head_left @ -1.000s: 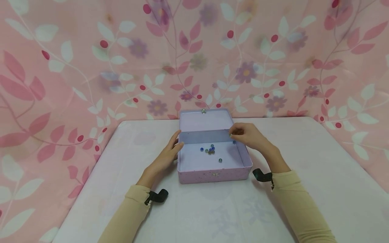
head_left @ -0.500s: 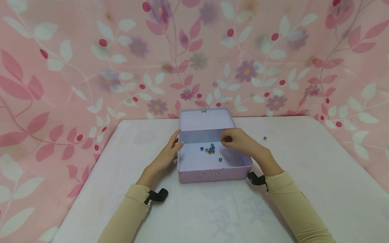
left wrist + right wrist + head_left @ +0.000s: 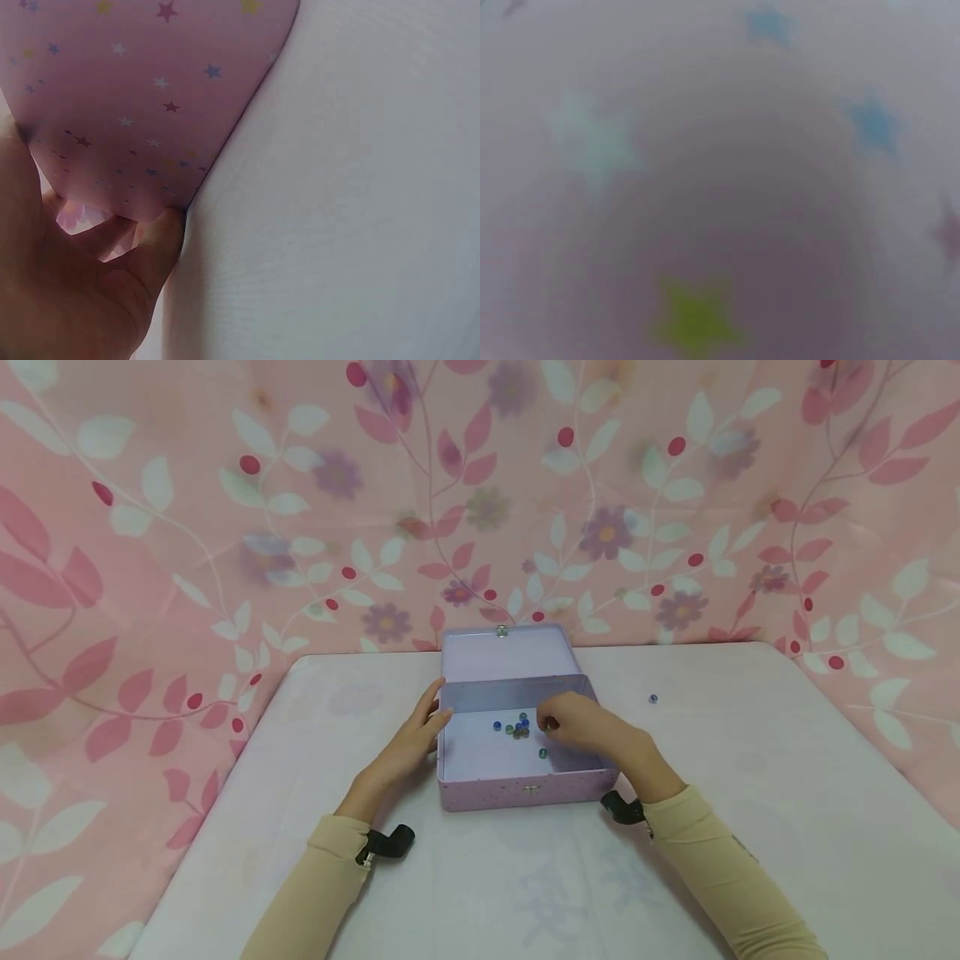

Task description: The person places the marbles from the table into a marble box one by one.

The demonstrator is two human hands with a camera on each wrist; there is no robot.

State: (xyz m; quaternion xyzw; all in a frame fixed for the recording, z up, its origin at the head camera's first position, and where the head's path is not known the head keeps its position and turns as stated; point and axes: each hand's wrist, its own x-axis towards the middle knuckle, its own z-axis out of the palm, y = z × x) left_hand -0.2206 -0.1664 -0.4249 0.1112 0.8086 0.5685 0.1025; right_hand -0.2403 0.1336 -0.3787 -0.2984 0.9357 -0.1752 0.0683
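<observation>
An open lilac tin box (image 3: 531,795) stands on the table with its lid (image 3: 510,657) tilted back. Several glass marbles (image 3: 518,727), blue and greenish, lie on its floor, mostly clustered; one greenish marble (image 3: 543,753) lies nearer the front. My right hand (image 3: 581,724) is inside the box, right of the cluster, fingertips together on a small marble mostly hidden by them. My left hand (image 3: 408,743) rests against the box's left wall, fingers extended and thumb at the rim. In the left wrist view its fingers touch the star-patterned outer wall (image 3: 150,97).
A single marble (image 3: 653,699) lies on the white tablecloth (image 3: 720,727) right of the box. A pink floral cloth (image 3: 480,485) hangs behind the table. The right wrist view shows only a blurred star-patterned surface (image 3: 757,195) up close.
My right hand has moved from the box's back right rim inward and down toward the cluster, carrying a marble. The marble on the tablecloth has come into view. My left hand stays put.
</observation>
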